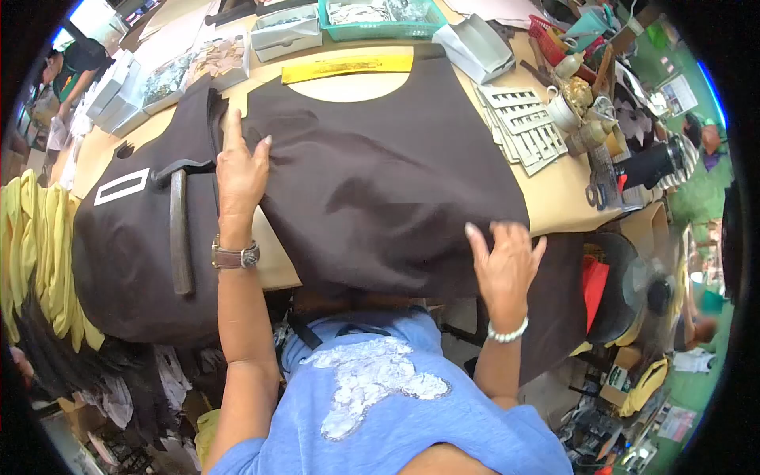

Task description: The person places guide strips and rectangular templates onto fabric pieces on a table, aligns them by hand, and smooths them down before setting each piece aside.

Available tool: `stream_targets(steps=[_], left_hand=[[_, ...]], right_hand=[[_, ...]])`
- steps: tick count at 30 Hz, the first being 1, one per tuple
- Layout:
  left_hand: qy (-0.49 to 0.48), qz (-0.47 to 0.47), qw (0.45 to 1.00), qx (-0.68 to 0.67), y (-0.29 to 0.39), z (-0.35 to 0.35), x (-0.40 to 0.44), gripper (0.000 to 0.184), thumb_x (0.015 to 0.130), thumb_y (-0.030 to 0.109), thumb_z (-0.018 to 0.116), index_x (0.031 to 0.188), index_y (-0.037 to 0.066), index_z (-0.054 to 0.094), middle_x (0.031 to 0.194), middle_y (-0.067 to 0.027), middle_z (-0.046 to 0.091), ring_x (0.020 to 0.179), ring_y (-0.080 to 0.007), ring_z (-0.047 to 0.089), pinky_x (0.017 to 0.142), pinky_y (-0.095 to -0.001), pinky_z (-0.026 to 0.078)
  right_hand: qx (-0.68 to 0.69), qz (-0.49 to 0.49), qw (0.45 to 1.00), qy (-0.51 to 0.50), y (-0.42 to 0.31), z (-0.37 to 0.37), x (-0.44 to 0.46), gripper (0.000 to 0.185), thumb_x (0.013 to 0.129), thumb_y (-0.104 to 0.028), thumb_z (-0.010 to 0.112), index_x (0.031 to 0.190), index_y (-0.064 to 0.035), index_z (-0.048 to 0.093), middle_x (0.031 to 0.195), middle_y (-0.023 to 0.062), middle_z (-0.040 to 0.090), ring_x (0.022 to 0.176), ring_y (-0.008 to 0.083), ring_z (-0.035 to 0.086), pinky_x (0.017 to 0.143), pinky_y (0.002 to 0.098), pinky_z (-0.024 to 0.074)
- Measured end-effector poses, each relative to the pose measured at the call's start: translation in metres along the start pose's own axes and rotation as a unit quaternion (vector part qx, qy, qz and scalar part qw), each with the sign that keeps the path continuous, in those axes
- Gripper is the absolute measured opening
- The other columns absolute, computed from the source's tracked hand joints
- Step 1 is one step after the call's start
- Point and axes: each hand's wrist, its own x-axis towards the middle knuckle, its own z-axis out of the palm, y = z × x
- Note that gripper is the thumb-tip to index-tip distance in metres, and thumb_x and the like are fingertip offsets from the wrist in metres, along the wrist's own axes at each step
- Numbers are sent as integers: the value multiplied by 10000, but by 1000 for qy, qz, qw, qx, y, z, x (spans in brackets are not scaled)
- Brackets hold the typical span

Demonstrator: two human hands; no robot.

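Near side: the dark sheet (380,158) is laid over the near part of the table (562,190), between and under the two hands. The right hand (507,257) is placed at its near right part, fingers bent and spread – not closed into a fist; whether any edge is pinched under the fingertips cannot be told. The left hand (241,170) is set at the sheet's left edge, open, with index finger and thumb extended; nothing is seen gripped in it.

State of work: the sheet is spread out, and a curved opening is present at its far side. Flatness is judged incomplete – soft folds are seen across the middle and by the left hand, so some smoothing is judged to be left. No fastening is seen on it.

Left of the sheet, a second dark piece (127,261) is found, with a hammer (180,229) and a white frame (98,196) resting on it; access to that piece is partly blocked by both. Yellow cloths (47,253) are hung beyond its left side.

Farther: slotted cards (518,119) are stacked close beside the sheet's right edge, limiting room there. A yellow strip (348,68) is laid along the opening's far side. At the back, a green tray (384,32), a white box (475,49) and a red basket (546,39) are lined up. A co-worker (79,67) is seen at far left.
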Motion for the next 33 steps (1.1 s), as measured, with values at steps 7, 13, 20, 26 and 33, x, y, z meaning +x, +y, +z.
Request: stream_targets(steps=[7,13,20,26,33], left_hand=[[10,21,1000,9,-18,11,-23,568,849,109,556,1356,-15,331,1057,-301,583,972,-407,582,867,-400,441],[-32,-31,992,-121,-12,-34,-43,504,879,63,503,1352,-9,345,1108,-285,568,994,-362,587,841,-387,470],[41,128,923,362,2,-11,-88,593,796,97,638,1338,44,405,1259,-175,480,1161,-323,462,950,-395,418],[-137,235,949,159,28,41,-98,652,860,468,539,1369,92,383,1428,-186,302,1335,-373,242,1071,-537,212],[-175,213,947,167,10,66,-86,731,854,574,473,1402,110,336,1471,-181,224,1361,-384,177,1062,-600,141]], right_hand=[[118,-163,979,20,-22,55,119,655,877,-526,461,1339,-64,417,1392,214,363,1302,374,309,1068,497,226],[104,-153,981,-57,-17,72,102,768,844,-608,452,1407,-101,324,1478,191,224,1368,370,183,1083,553,148],[89,-116,989,-35,-14,62,48,747,854,-577,472,1394,-76,344,1458,220,244,1353,407,194,1052,605,165],[103,-135,984,-47,-18,58,75,765,845,-588,478,1395,-75,341,1456,235,241,1344,423,207,1069,574,163],[93,-188,977,-41,-33,80,122,781,845,-628,437,1407,-98,325,1472,211,222,1363,405,165,1084,559,138]])
